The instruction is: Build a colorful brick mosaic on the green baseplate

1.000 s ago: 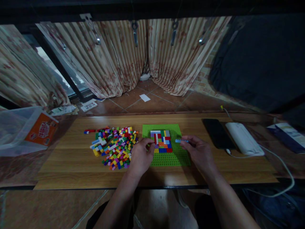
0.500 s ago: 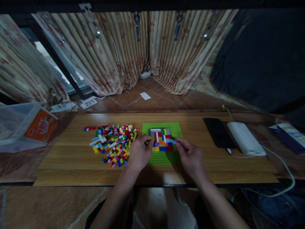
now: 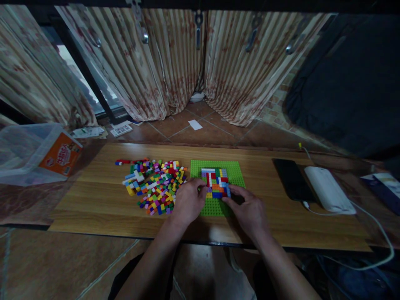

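Observation:
A green baseplate [image 3: 215, 208] lies on the wooden table, bearing a flat block of many-coloured toy bricks [image 3: 215, 187]. My right hand [image 3: 250, 208] is at the block's right side, its thumb and forefinger closed on a light blue brick [image 3: 228, 191] that stands along that edge. Whether the brick is pressed onto the studs I cannot tell. At the block's left edge is my left hand [image 3: 190, 201], thumb and forefinger curled together; anything between them is hidden. Left of this hand spreads a pile of loose bricks [image 3: 161, 187].
A black phone [image 3: 293, 180] and a white power bank [image 3: 328, 189] with a cable lie on the right of the wooden table [image 3: 100, 200]. A clear plastic bin [image 3: 28, 154] with an orange label stands off the left end. Curtains [image 3: 175, 62] hang beyond the table.
My right hand has brought the light blue brick down and turned it along the block's right edge. My left hand remains at the left edge. The view has shifted slightly.

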{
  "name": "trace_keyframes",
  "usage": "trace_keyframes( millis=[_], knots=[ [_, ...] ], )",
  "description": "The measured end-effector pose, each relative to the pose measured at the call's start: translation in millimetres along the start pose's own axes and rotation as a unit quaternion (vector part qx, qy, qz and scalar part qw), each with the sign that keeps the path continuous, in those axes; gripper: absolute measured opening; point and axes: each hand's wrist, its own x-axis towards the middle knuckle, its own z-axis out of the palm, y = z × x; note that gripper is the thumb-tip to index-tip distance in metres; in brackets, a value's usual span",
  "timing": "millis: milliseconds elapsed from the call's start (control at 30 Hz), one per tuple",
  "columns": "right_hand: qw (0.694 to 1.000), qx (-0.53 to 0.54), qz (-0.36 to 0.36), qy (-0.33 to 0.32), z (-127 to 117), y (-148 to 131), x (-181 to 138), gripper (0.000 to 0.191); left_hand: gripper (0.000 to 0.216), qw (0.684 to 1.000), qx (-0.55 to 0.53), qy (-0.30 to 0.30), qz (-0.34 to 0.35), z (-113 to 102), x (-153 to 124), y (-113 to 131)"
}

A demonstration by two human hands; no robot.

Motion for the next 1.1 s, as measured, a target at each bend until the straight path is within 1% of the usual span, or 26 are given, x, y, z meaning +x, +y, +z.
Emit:
trace_keyframes(
  millis=[133, 233, 333, 433, 500, 567, 633, 700, 833, 1000, 1100],
  knots=[
    [1.0, -0.019, -0.009, -0.006, 0, 0, 2, 0.033, 0.014, 1.0, 0.002, -0.006, 0.002, 1, 0, -2],
    [0.999, -0.032, -0.008, 0.007, -4, 0, 1, 0.028, 0.014, 1.0, -0.003, -0.007, 0.005, 0, 0, -4],
    [0.998, -0.033, -0.001, 0.053, -9, 1, -2, 0.027, 0.014, 1.0, -0.011, 0.0, 0.009, -3, 1, -6],
    [0.995, -0.008, 0.009, 0.097, -8, -3, -5, 0.028, 0.015, 1.0, -0.018, 0.008, 0.004, -6, 2, -8],
    [0.995, 0.018, -0.005, 0.094, -2, -11, -7, 0.027, 0.016, 1.0, -0.024, 0.015, -0.005, -8, 2, -8],
    [0.997, 0.027, -0.038, 0.067, 8, -20, -10, 0.023, 0.018, 0.999, -0.031, 0.02, -0.013, -9, 2, -9],
    [0.996, 0.011, -0.08, 0.041, 20, -29, -13, 0.017, 0.02, 0.999, -0.042, 0.016, -0.017, -11, 2, -9],
    [0.992, -0.03, -0.118, 0.035, 31, -37, -15, 0.015, 0.021, 0.998, -0.057, 0.008, -0.02, -12, 1, -9],
    [0.976, -0.127, -0.167, 0.056, 44, -43, -19, 0.015, 0.021, 0.998, -0.058, -0.019, -0.027, -13, 0, -10],
    [0.962, -0.179, -0.186, 0.092, 46, -42, -23, 0.015, 0.021, 0.996, -0.076, -0.037, -0.039, -12, 0, -9],
    [0.962, -0.19, -0.176, 0.089, 49, -41, -22, 0.014, 0.022, 0.994, -0.096, -0.044, -0.04, -11, 0, -8]
  ],
)
